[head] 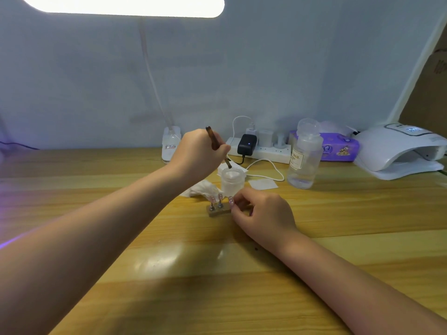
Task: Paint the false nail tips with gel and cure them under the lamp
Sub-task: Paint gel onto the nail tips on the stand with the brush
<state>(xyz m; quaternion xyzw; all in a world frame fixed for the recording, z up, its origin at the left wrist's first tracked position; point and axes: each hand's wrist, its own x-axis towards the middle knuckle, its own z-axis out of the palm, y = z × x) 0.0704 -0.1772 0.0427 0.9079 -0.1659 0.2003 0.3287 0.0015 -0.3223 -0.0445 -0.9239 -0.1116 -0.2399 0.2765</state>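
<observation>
This is looking like a small home nail-art desk rather than a salon: a wooden tabletop (pixel 242 274) is sitting against a plain pale wall (pixel 266 68), with a white power strip (pixel 266 151) and its chargers lying openly along the back. A white curing lamp (pixel 399 151) is standing at the right, a pump bottle (pixel 305 155) and a purple wipes pack (pixel 338 147) are crowding beside it, and 1 bright desk lamp (pixel 125 4) is glowing overhead.
</observation>
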